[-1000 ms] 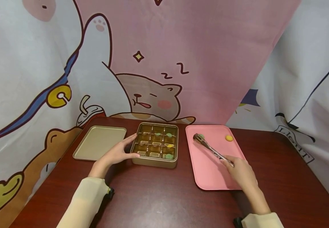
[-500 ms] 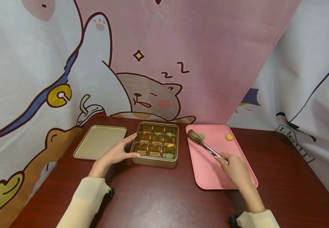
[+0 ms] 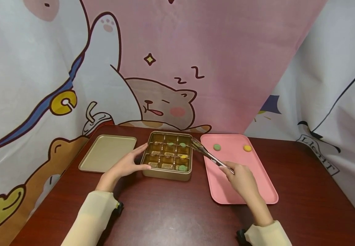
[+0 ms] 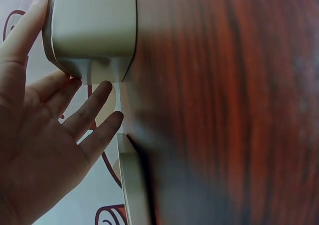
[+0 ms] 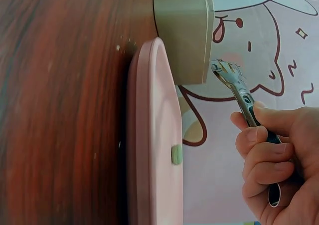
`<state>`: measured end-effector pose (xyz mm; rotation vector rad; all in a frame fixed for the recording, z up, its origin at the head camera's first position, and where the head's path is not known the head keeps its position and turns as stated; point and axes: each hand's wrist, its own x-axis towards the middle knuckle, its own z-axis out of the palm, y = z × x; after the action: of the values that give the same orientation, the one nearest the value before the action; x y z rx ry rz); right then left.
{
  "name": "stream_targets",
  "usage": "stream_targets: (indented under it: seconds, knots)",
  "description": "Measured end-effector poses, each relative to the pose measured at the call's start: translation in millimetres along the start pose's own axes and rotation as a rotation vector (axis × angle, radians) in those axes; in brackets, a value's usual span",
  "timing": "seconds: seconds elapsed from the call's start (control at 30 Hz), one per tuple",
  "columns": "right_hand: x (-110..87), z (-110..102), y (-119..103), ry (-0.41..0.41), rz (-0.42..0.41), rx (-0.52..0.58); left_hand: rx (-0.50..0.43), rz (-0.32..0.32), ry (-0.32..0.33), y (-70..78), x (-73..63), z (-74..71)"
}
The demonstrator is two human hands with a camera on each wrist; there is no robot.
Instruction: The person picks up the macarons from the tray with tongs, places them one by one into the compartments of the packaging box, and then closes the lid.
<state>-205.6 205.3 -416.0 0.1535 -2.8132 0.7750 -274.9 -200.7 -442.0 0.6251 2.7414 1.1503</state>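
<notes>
My right hand [image 3: 242, 179] grips metal tongs [image 3: 211, 156], fingers curled round the handles in the right wrist view. The tongs' tips are at the right rim of a gold square tin [image 3: 166, 175]; nothing shows clearly between them. Inside the tin, a divided gold insert holds green macaron-like discs [image 3: 182, 168] and a yellow one [image 3: 183, 156] in its middle and right columns. My left hand [image 3: 128, 165] rests at the tin's left side, fingers spread and fairly straight, thumb along the front rim. On the pink tray [image 3: 233, 188] lie one green disc [image 3: 217, 147] and one yellow disc [image 3: 247, 148].
A flat gold lid [image 3: 106, 153] lies left of the tin, beyond my left hand. All stand on a dark red wood-grain table [image 3: 165, 212]. A cartoon-printed cloth [image 3: 242, 68] hangs behind the table and along its sides.
My right hand has carried the tongs leftward, from over the green disc on the pink tray to the tin's right rim. The left hand and the tin stay put.
</notes>
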Motion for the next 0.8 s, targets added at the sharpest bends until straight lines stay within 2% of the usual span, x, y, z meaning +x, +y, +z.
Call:
stream_targets:
  seconds: [0.53, 0.8]
  knots:
    - [10.5, 25.1, -38.6, -0.031, -0.047, 0.050, -0.011, -0.002, -0.002, -1.0, 1.1, 0.7]
    - [13.2, 38.3, -49.9, -0.054, -0.065, 0.063, -0.011, 0.002, 0.000, -0.9, 0.9, 1.2]
